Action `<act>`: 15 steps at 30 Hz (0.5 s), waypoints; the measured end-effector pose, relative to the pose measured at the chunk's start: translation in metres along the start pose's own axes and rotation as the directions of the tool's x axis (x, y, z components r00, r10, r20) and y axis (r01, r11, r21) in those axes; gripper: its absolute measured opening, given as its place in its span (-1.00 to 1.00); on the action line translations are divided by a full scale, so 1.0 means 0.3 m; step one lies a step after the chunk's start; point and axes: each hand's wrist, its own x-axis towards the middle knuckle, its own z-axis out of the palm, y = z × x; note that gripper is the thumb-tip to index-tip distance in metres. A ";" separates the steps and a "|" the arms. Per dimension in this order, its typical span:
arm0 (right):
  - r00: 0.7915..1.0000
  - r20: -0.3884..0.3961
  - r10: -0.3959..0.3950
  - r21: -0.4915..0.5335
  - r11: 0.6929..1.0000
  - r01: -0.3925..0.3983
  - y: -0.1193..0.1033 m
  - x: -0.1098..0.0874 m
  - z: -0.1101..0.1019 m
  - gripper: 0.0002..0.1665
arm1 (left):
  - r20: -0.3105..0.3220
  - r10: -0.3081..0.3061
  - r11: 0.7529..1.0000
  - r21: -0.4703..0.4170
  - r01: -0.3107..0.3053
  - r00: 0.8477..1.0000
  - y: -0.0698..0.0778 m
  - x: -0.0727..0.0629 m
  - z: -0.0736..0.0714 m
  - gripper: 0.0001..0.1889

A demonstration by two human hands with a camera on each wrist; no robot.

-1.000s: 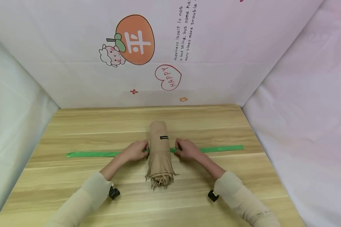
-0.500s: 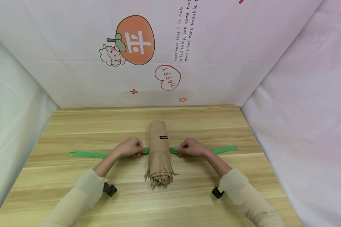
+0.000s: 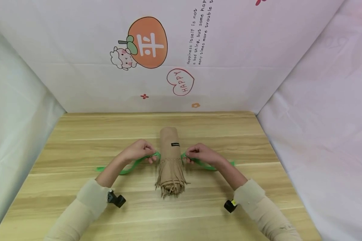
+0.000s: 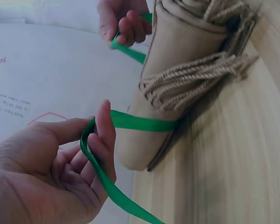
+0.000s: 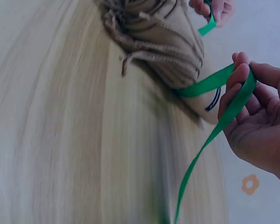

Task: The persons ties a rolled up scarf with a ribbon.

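Note:
A rolled beige scarf (image 3: pixel 170 144) with a fringed near end and a small black label lies lengthwise on the wooden table. Under it runs a green ribbon (image 4: pixel 140 122), its two sides coming up left and right of the roll. Left of the scarf, my left hand (image 3: pixel 140 150) pinches one side of the ribbon between thumb and fingers, raised off the table. On the other side my right hand (image 3: pixel 200 154) pinches the ribbon likewise, its free length trailing down in the right wrist view. Both hands are close beside the roll, at about the same height.
The wooden table (image 3: pixel 181 214) reaches back to a white printed cloth wall (image 3: pixel 229 80). White cloth also hangs along the left and right sides. A small black camera (image 3: pixel 116 199) sits on the left wrist, another camera (image 3: pixel 230 206) on the right.
Both hands first slid outward along the ribbon, then lifted its two sides up and back in toward the scarf. The ribbon's outer ends have been drawn inward across the table.

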 end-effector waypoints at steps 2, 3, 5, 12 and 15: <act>1.000 -0.015 -0.019 0.036 0.999 0.020 -0.017 0.004 0.011 -0.59 | -0.015 0.008 1.000 -0.023 -0.008 1.000 0.010 0.001 0.006 -0.73; 0.999 -0.025 -0.031 0.050 0.998 0.032 -0.026 0.005 0.016 -0.58 | -0.027 0.014 0.999 -0.029 -0.015 1.000 0.015 0.002 0.011 -0.73; 0.997 -0.051 -0.056 0.070 0.996 0.059 -0.043 0.008 0.027 -0.58 | -0.065 0.031 0.999 -0.008 -0.032 0.997 0.026 0.003 0.019 -0.75; 0.983 -0.162 -0.089 0.084 0.991 0.103 -0.082 0.026 0.062 -0.62 | -0.192 0.109 0.978 0.197 -0.070 0.975 0.065 0.012 0.056 -0.81; 0.971 -0.218 -0.102 0.069 0.990 0.120 -0.086 0.043 0.072 -0.65 | -0.220 0.119 0.975 0.212 -0.071 0.968 0.072 0.022 0.069 -0.83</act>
